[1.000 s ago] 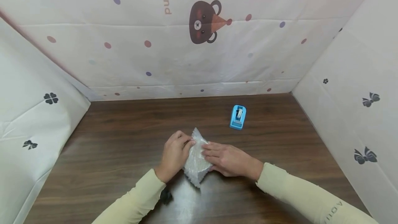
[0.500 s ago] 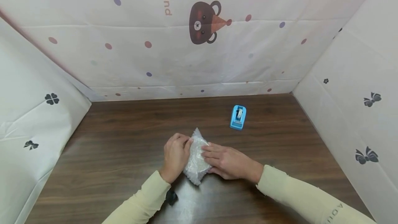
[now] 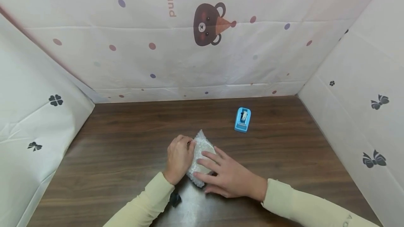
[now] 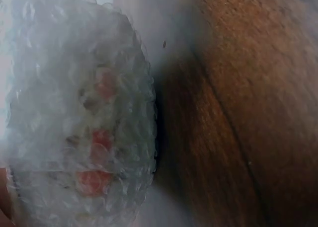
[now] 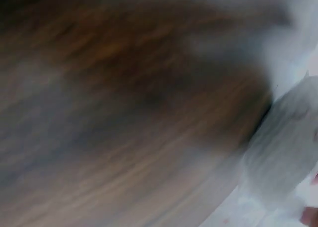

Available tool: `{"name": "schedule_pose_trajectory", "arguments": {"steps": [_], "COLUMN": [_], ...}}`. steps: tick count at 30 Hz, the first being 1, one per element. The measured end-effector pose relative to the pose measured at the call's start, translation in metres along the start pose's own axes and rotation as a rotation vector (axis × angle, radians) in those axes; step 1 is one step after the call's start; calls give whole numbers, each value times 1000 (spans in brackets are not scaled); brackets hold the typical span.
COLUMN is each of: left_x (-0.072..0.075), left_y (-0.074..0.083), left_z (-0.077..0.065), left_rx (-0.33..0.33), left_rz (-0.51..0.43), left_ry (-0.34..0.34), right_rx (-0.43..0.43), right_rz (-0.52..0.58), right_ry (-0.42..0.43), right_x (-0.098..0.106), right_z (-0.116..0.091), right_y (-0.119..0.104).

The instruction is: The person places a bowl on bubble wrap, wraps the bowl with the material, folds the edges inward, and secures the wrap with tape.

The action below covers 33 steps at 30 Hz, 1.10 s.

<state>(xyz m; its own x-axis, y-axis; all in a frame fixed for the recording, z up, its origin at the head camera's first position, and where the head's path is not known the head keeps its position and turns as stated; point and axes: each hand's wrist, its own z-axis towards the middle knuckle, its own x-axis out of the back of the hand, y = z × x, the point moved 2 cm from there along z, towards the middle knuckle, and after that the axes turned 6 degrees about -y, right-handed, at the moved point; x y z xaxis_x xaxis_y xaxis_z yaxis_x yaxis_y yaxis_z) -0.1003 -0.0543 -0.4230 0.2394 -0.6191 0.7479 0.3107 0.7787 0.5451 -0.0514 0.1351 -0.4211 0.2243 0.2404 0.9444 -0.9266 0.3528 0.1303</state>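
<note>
A bubble-wrapped package (image 3: 202, 146) stands between both hands on the dark wood table, a pointed corner of wrap at its far end. Pale, with pinkish-red and dark patches showing through the wrap, it fills much of the left wrist view as wrapped package (image 4: 74, 88). My left hand (image 3: 179, 157) has curled fingers and pinches the wrap along its left side. My right hand (image 3: 229, 175) spreads its fingers over the right and near side. Whether every right fingertip touches is unclear. The right wrist view is blurred; the wrapped package (image 5: 285, 142) shows at its right edge.
A light blue tape dispenser (image 3: 242, 119) sits farther back, right of the package. Below the left wrist is a small black object (image 3: 175, 199), partly hidden by the sleeve. Patterned white sheets (image 3: 170, 59) enclose the table's back and sides.
My right hand has shifted toward the near side of the package and its fingers have spread apart. My left hand keeps its pinch, nearly in place. The tape dispenser has stayed put.
</note>
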Motion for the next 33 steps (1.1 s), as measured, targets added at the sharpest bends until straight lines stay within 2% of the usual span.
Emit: {"name": "schedule_pose_trajectory", "arguments": {"steps": [5, 8, 14, 18, 21, 26, 29, 33], "left_x": [0, 1, 1, 4, 9, 26, 38, 51], "left_y": [1, 1, 1, 0, 0, 3, 3, -3], "left_z": [0, 0, -1, -3, -7, -21, -30, -39], "left_rx": [-5, -16, -16, -69, -177, -426, -554, -654], "left_rz": [-1, 10, 11, 38, 103, 212, 254, 299], "left_ry": [4, 13, -2, -29, -57, -118, -206, -375], "right_rx": [70, 83, 45, -24, -65, -109, -147, -201], "right_rz": [-137, -162, -77, 15, 55, 101, 145, 215], "right_ry": [47, 77, 116, 120, 114, 126, 119, 80], "right_x": [-2, -4, -9, -9, -9, -7, -6, -7], "right_z": [8, 12, 17, 19, 21, 24, 24, 23], "right_y": [-12, -14, -13, -12, -13, -14, -14, -13]}}
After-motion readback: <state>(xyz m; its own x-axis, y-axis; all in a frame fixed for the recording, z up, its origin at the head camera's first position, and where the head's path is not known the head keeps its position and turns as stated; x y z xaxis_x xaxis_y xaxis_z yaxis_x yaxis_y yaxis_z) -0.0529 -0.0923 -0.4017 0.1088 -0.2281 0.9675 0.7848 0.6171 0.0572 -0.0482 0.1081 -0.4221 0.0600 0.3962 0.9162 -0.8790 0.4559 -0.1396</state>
